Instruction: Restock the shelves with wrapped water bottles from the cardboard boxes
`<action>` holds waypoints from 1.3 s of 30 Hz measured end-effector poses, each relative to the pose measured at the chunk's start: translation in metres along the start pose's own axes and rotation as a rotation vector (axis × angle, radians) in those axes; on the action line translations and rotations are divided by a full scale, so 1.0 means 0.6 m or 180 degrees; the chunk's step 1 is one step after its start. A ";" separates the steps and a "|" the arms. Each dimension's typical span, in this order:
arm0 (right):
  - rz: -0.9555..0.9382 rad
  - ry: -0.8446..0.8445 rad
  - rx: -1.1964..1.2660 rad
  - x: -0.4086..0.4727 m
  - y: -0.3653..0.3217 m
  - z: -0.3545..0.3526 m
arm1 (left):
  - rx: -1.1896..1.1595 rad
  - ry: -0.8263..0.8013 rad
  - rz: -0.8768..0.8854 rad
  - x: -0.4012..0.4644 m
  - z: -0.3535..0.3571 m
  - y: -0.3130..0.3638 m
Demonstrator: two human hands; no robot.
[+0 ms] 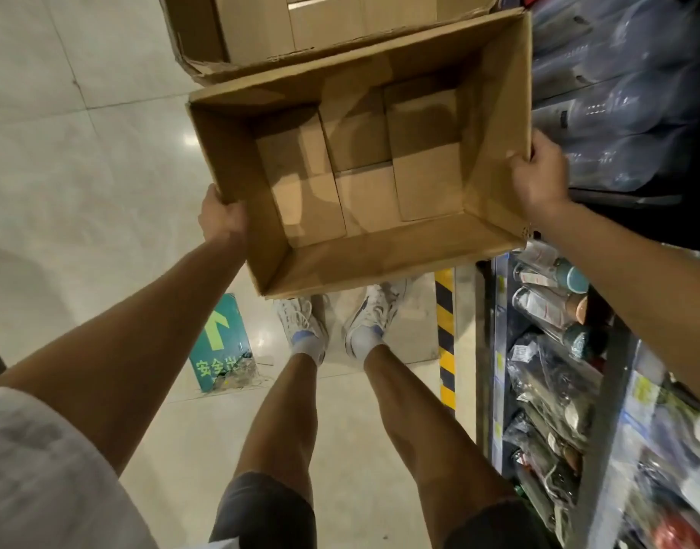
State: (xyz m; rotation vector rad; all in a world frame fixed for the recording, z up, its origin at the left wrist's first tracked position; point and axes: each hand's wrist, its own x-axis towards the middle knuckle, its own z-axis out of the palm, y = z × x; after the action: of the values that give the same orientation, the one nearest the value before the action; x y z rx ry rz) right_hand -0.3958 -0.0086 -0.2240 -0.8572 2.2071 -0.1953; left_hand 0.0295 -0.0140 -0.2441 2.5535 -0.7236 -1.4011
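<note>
I hold an open cardboard box [380, 255] in the air in front of me, above my feet. Nothing lies inside it; only its folded bottom flaps show. My left hand [223, 219] grips the box's left wall at its near corner. My right hand [538, 174] grips the rim of the right wall. Wrapped water bottles [554, 307] lie on a shelf [498, 350] at the lower right, with several more bagged bottles below them.
A second open cardboard box [261, 29] stands on the floor beyond the held one. Large clear water jugs [617, 93] fill the upper right. A yellow-black hazard strip [445, 334] runs along the shelf base. A green arrow floor sticker [221, 342] lies to the left of my feet.
</note>
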 end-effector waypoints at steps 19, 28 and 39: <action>-0.0349 -0.0046 0.0459 -0.320 -0.116 -0.073 | -0.0281 0.0170 -0.0214 -0.185 -0.296 -0.046; -0.0282 0.0017 0.0458 -0.378 -0.087 -0.106 | -0.0030 0.0280 0.0101 -0.238 -0.296 -0.030; -0.0132 0.0127 0.0550 -0.394 -0.065 -0.117 | 0.0233 0.0060 -0.0112 -0.259 -0.273 -0.041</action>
State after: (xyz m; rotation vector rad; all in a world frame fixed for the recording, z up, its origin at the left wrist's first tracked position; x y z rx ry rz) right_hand -0.3068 0.1032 -0.0192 -0.8096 2.1737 -0.4201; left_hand 0.1029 0.0640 -0.0440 2.6437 -0.7440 -1.3840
